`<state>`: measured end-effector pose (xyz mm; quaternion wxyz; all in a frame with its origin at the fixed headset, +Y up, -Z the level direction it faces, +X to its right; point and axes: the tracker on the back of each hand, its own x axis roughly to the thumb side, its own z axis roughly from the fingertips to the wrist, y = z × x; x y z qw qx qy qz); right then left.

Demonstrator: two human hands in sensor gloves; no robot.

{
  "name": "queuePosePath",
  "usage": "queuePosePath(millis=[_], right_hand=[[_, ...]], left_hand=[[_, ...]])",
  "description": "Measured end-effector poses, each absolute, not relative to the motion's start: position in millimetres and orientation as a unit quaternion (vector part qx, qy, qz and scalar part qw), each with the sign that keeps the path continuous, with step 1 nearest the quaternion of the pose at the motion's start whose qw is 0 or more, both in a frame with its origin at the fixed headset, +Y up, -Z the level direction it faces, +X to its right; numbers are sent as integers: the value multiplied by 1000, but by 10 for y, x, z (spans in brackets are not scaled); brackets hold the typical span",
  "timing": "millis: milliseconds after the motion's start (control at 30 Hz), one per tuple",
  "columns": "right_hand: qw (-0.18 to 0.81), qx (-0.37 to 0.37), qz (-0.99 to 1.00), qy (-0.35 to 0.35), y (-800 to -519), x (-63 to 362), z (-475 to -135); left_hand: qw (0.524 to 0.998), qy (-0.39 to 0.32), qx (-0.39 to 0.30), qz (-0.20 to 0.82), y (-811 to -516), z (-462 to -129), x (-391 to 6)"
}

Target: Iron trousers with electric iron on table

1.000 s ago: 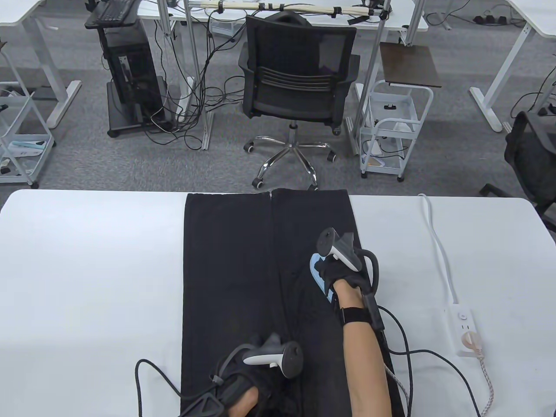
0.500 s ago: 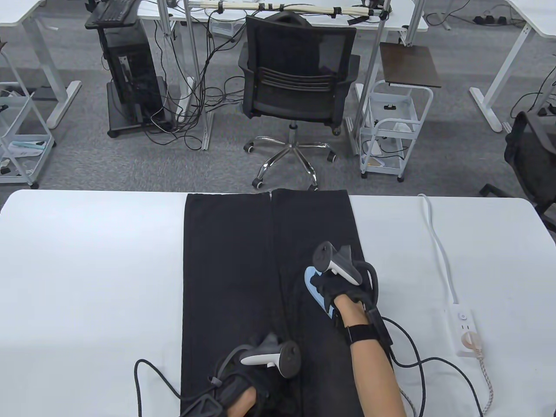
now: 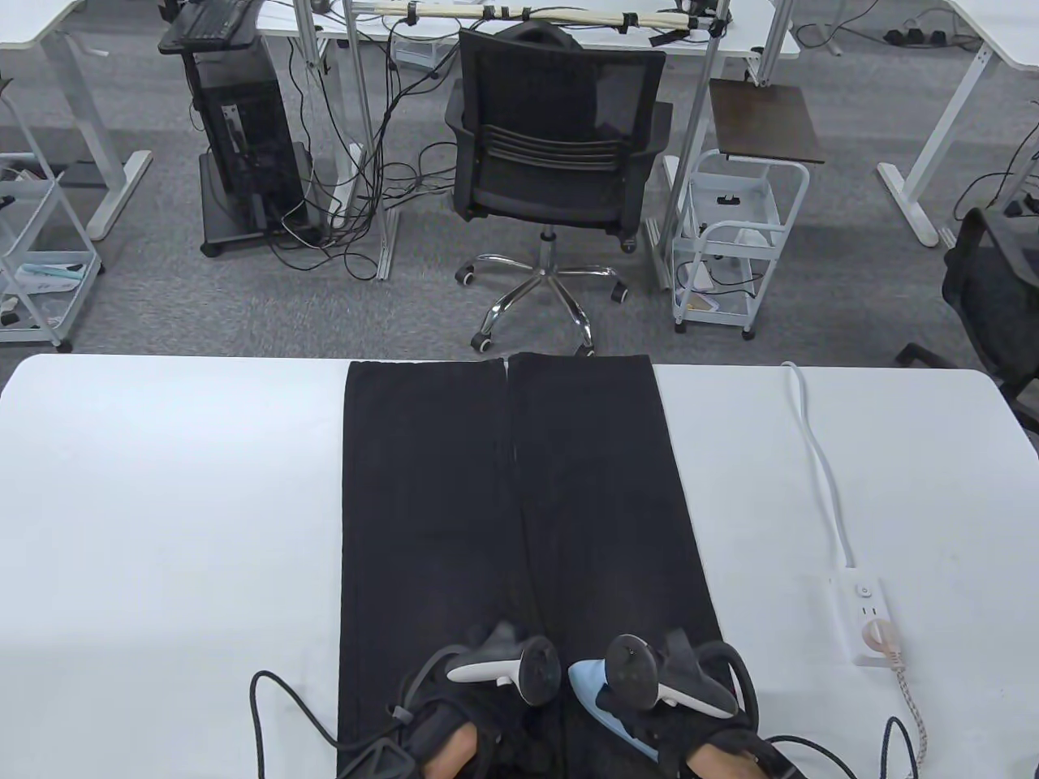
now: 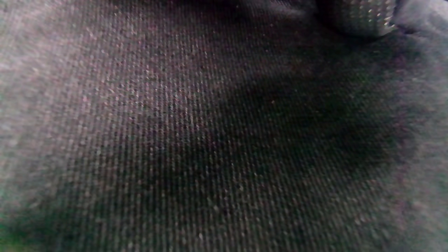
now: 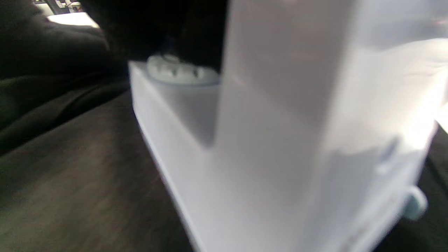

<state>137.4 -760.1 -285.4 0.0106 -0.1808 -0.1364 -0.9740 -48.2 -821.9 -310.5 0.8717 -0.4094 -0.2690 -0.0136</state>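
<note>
Trousers (image 3: pixel 503 487) lie flat lengthwise on the table (image 3: pixel 162 503). The iron (image 3: pixel 597 698) is gripped by the right hand (image 3: pixel 698 730); beside it, cloth is pinned by the left hand (image 3: pixel 463 722), whose finger pose cannot be told. Strokes are best kept straight, away from the grip.

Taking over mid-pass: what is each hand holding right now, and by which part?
The right hand holds the light-blue iron, apparently by its top handle; the fingers are hidden. The left hand rests on the black trousers; any grip there cannot be told.
</note>
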Motion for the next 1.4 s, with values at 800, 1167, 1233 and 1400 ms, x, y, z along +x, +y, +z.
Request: queuePosePath(millis=[800,1167,1233,1400], right_hand=[[-16,-79,-988,-130,-7582,1254,-4241],[-30,33,-991,-122,-7570,1235,-5018],[-32,40,-991,-126,-7572,1231,-5031],[-33,46,-989,-134,-7579,1230,-4992]], left_hand=[[873,-270,-405,-19,-8216,-3099,-465],[874,-270,-403,-16,-8219,-3097,-466],[875,-272,-401,-15,-8219,-3098,-469],[876,-274,-398,-12,-8227,-3098,-481]])
